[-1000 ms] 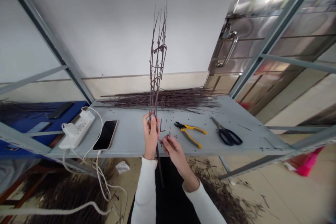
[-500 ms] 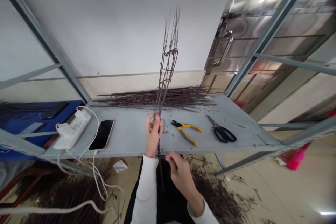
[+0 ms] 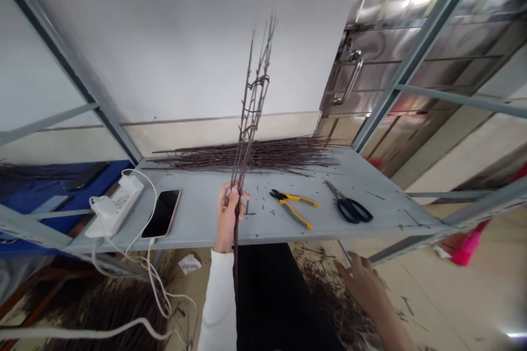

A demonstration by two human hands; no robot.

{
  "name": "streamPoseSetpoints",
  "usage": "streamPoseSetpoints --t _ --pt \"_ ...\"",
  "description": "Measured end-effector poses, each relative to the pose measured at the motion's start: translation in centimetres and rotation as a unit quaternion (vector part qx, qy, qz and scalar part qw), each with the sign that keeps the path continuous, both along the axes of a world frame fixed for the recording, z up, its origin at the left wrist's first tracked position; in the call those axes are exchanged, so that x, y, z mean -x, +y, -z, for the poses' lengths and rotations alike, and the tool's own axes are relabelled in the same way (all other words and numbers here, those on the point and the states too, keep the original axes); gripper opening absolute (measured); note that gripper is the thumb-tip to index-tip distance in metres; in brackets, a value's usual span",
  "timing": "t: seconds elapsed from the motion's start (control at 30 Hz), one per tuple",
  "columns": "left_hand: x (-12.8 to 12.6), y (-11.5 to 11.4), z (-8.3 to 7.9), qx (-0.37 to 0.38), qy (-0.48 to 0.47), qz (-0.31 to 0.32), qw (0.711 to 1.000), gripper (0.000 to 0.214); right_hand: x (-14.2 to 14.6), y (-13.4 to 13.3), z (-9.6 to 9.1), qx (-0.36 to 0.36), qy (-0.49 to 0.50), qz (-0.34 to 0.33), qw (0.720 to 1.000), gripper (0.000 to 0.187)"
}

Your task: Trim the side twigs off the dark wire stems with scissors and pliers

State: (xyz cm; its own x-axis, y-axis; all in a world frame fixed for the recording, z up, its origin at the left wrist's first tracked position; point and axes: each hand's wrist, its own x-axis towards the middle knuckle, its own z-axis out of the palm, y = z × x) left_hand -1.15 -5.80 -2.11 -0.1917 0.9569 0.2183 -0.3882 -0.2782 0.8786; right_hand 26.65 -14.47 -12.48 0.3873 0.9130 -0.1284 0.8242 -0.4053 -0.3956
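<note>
My left hand (image 3: 229, 211) is closed around the lower part of a bundle of thin dark twigs (image 3: 248, 120), held upright over the front of the grey shelf. Small cross-pieces or wraps join the twigs higher up. Out to the right, beyond the shelf's front edge, my right hand (image 3: 362, 279) hangs above the floor with its fingers apart and nothing visible in it. Yellow-handled pliers (image 3: 293, 207) lie with their handles spread on the shelf, right of my left hand. Dark-handled scissors (image 3: 348, 205) rest farther right.
Along the back of the shelf (image 3: 197, 197) lies a long pile of twigs (image 3: 288, 152). A phone (image 3: 162, 214) and a white power strip (image 3: 119, 205) with cables sit at left. Twig scraps (image 3: 329, 296) cover the floor below. Metal posts (image 3: 420, 49) frame the sides.
My right hand has moved from near the twigs' lower end out to the right, and its fingers have opened. My left hand with the twig bundle has shifted slightly left.
</note>
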Motion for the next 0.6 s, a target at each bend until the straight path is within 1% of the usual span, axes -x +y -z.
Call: streamPoseSetpoints --t 0.03,0.07,0.1,0.13,0.2,0.23,0.3,0.37,0.43,0.5,0.53,0.6 --pt "-0.2 0.0 0.1 0.009 0.006 0.005 1.000 0.030 1.3 0.3 -1.2 -0.024 0.072 -0.059 0.995 0.044" --pt "-0.4 0.0 0.1 0.018 0.011 0.008 1.000 0.030 2.9 0.8 -2.5 -0.054 0.155 -0.121 0.979 0.040" --pt "-0.6 -0.1 0.1 0.028 0.017 0.007 0.999 0.031 4.7 1.4 -3.8 -0.078 0.226 -0.177 0.955 0.038" --pt "-0.8 -0.2 0.2 0.036 0.025 0.007 0.999 0.031 6.7 2.0 -5.1 -0.108 0.272 -0.212 0.932 0.038" --pt "-1.3 -0.4 0.2 0.046 0.045 0.013 0.998 0.029 10.4 3.5 -7.4 -0.165 0.316 -0.251 0.900 0.036" --pt "-1.4 -0.5 0.2 0.045 0.054 0.014 0.997 0.028 12.1 4.3 -8.3 -0.182 0.329 -0.274 0.885 0.034" --pt "-1.6 -0.5 0.2 0.033 0.067 -0.002 0.997 0.026 14.6 5.9 -9.5 -0.196 0.344 -0.307 0.865 0.026" --pt "-1.4 -0.3 0.3 0.019 0.081 -0.040 0.996 0.025 16.1 7.2 -9.8 -0.208 0.344 -0.326 0.856 0.020" --pt "-1.0 -0.1 0.5 0.016 0.103 -0.070 0.992 0.025 16.8 8.0 -9.6 -0.221 0.347 -0.339 0.846 0.019" --pt "-0.6 0.0 0.8 0.021 0.131 -0.084 0.988 0.028 17.0 8.3 -9.2 -0.234 0.354 -0.346 0.837 0.020" --pt "-0.4 0.0 0.9 0.021 0.145 -0.088 0.985 0.030 17.1 8.3 -8.9 -0.243 0.354 -0.342 0.836 0.021" --pt "-0.3 -0.6 1.4 0.021 0.167 -0.093 0.981 0.035 17.4 8.1 -8.4 -0.265 0.335 -0.322 0.845 0.021"
